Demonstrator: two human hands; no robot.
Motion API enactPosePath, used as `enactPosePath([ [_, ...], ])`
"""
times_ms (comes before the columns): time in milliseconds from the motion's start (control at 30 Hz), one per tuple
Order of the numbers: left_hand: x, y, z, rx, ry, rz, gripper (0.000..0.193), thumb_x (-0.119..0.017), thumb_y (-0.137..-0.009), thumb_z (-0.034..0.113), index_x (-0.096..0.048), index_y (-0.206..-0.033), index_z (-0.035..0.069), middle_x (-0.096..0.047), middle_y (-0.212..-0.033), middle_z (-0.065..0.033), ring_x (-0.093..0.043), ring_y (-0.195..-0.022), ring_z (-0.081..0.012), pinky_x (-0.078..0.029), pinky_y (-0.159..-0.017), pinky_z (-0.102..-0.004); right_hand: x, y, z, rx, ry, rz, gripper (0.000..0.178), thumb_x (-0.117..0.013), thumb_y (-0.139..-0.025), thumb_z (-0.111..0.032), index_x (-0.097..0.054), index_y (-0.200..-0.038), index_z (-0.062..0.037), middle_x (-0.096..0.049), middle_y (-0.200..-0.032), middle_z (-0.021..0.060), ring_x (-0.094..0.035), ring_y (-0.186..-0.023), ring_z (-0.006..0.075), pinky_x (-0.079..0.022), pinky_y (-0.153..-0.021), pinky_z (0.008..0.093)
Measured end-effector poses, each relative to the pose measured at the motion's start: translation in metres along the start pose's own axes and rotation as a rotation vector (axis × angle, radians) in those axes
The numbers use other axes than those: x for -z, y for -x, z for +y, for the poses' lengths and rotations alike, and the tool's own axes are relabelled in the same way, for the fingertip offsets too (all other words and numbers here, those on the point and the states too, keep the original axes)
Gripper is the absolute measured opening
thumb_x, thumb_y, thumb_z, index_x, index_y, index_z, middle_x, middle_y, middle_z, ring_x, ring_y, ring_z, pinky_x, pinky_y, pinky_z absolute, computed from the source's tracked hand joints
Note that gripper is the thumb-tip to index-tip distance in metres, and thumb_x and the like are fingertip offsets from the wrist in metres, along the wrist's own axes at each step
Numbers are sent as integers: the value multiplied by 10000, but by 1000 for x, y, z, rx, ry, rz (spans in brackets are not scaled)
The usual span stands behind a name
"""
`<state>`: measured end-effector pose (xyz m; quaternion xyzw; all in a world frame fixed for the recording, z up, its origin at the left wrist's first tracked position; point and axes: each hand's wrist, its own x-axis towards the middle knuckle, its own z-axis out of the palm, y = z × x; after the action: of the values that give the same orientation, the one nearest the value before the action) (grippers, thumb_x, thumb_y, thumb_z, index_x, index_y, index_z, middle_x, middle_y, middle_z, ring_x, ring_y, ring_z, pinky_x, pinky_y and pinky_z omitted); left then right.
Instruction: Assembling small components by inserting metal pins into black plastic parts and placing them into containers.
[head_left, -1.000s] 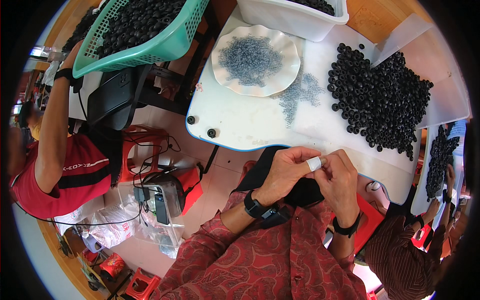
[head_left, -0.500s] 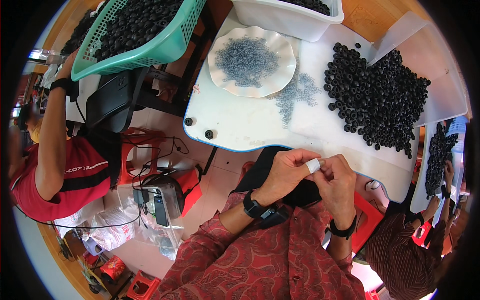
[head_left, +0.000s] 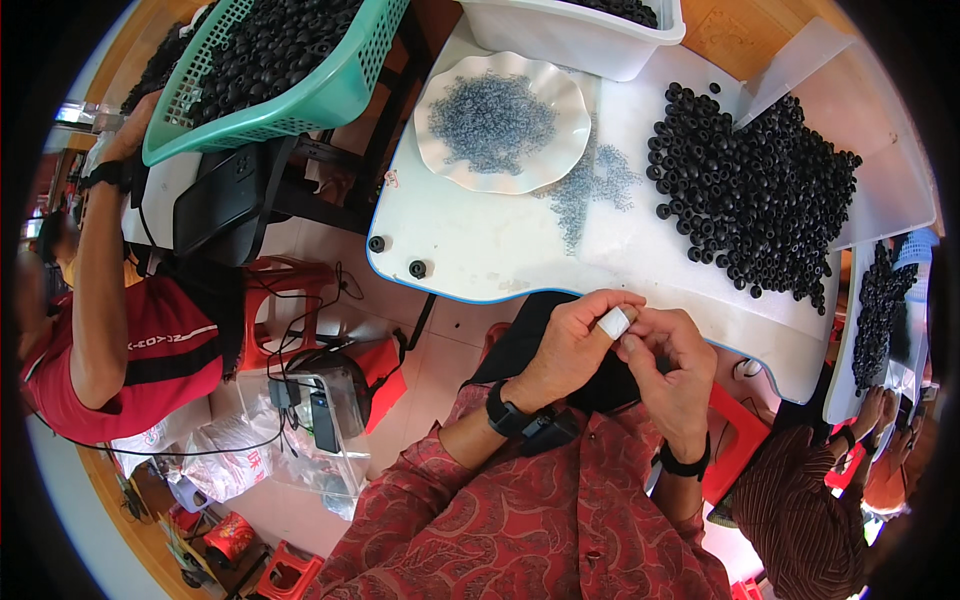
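Note:
My left hand (head_left: 570,345) and my right hand (head_left: 672,368) meet in front of my body, just off the near edge of the white table (head_left: 470,255). A white wrap (head_left: 614,322), like tape, sits around a finger of the left hand. Both hands are closed, fingertips together; anything pinched between them is hidden or too small to name. Beyond them, a scalloped white plate (head_left: 440,165) bears a heap of small clear bluish pieces, more of which lie beside it (head_left: 575,205). To the right spreads a pile of black ring-shaped beads (head_left: 760,200).
A tilted translucent bin (head_left: 885,150) stands behind the bead pile. At the back are a white tub (head_left: 590,50) and a green basket (head_left: 335,95) of black pieces. Two black rings (head_left: 417,269) lie near the table's left edge. Co-workers sit left (head_left: 150,340) and right (head_left: 800,510).
My hands have shifted slightly; the white-wrapped finger has moved a little up and left. The right thumb has come away from the wrap's side. The co-worker's hand at right has moved lower.

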<state>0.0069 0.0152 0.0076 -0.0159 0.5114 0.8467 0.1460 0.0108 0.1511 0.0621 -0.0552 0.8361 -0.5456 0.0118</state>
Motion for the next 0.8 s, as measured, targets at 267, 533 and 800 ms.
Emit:
enactPosePath([
  [267, 9, 1, 10, 79, 478, -49, 252, -517, -989, 147, -597, -1139, -39, -624, -952, -110, -557, -690, -120, -516, -614, -257, -1, 9, 2, -102, -180, 152, 167, -608, -892, 27, -600, -1059, 11, -633, -892, 40, -594, -748, 74, -475, -670, 209],
  [533, 9, 2, 5, 39, 545, -93, 229, -538, -975, 132, -595, -1120, -36, -622, -951, -97, -560, -771, -111, -522, -658, -266, -17, 6, -7, -175, -394, -32, 384, -600, -936, -97, -459, -1251, 73, -594, -994, 105, -579, -849, 128, -482, -772, 238],
  [800, 1, 4, 5, 40, 570, -73, 257, -613, -895, 88, -579, -1118, -36, -609, -951, -97, -561, -786, -115, -489, -656, -235, -25, 4, -3, -103, -191, -59, 634, -713, -866, -267, -426, -1310, 83, -560, -1088, 150, -553, -977, 168, -477, -828, 276],
])
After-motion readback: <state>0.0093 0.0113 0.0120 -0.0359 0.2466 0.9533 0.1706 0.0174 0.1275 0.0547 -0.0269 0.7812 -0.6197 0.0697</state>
